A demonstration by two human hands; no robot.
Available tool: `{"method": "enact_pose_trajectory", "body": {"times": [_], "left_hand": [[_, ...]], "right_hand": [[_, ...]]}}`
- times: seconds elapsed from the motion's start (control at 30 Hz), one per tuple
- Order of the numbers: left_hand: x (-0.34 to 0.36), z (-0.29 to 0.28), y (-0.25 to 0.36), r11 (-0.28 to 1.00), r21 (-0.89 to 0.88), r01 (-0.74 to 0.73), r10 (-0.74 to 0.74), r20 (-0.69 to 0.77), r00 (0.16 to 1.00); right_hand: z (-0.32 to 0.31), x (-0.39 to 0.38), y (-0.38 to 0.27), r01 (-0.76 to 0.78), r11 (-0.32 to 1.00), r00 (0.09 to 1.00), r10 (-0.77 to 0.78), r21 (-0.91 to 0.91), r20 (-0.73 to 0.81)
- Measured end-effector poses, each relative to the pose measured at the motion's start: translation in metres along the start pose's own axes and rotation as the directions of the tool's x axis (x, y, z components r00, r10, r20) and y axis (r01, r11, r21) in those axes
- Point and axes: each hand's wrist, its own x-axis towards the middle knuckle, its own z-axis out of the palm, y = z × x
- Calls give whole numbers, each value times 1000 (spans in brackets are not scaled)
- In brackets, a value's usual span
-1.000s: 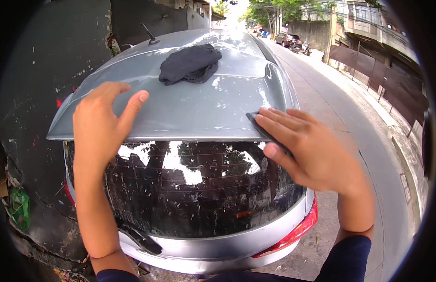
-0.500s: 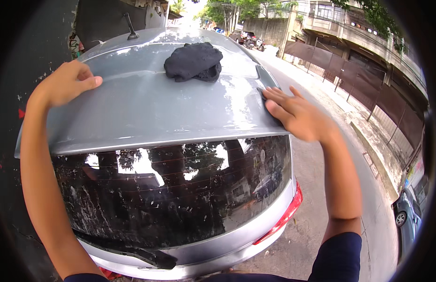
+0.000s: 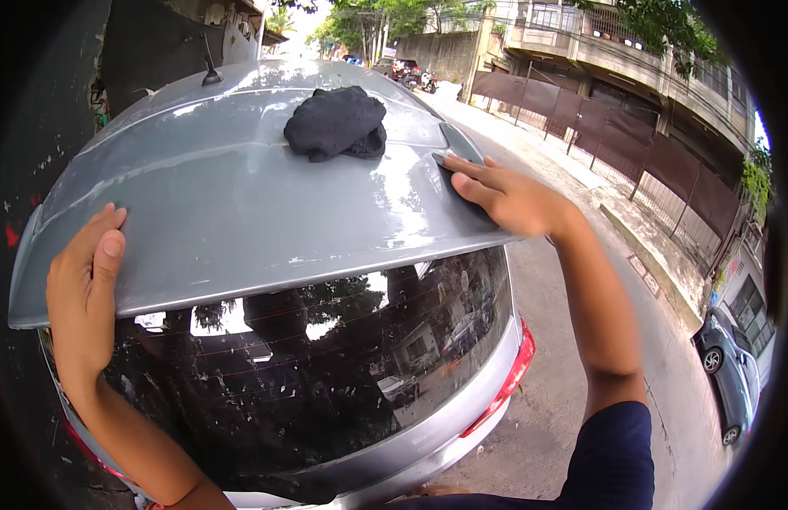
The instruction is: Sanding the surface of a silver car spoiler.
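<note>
The silver-grey rear roof and spoiler (image 3: 241,204) of a car lie before me. My right hand (image 3: 504,197) is laid flat on its right side, fingers stretched out. A small dark patch (image 3: 442,161) shows at those fingertips; whether it is a loose piece or a shadow I cannot make out. At the left end of the spoiler, my left hand (image 3: 84,276) reaches over the edge, fingers extended and nothing visible in it. A crumpled black cloth item (image 3: 334,125) rests on the roof between the hands, touched by neither.
Below the spoiler is the dark rear window (image 3: 300,374), with a red tail light (image 3: 504,378) at right. A short antenna (image 3: 210,64) stands on the roof. A dark wall (image 3: 45,127) runs close along the left; a blue car (image 3: 730,374) is parked across the street.
My left hand has come down from above the roof to the spoiler's left edge. The right hand has slid slightly forward and inward on the roof. The view has shifted a little.
</note>
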Motion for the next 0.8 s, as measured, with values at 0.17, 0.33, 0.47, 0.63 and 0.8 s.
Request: {"method": "enact_pose_trajectory", "body": {"times": [0.17, 0.33, 0.47, 0.63, 0.8], "left_hand": [[1, 6, 11, 1000, 30, 8, -8, 2, 1000], [-2, -2, 6, 997, 79, 16, -16, 6, 1000], [3, -1, 21, 996, 69, 50, -54, 55, 997], [4, -2, 10, 997, 73, 36, -39, 37, 999], [18, -7, 32, 965, 243, 99, -108, 27, 994]], "right_hand": [[4, -11, 12, 71, 996, 997, -70, 60, -31], [17, -23, -7, 92, 996, 996, -92, -18, 1], [10, -3, -3, 100, 995, 995, -100, 12, -28], [18, 2, 17, 202, 978, 979, -202, 55, -14], [21, 28, -8, 239, 970, 967, -234, 40, -96]]}}
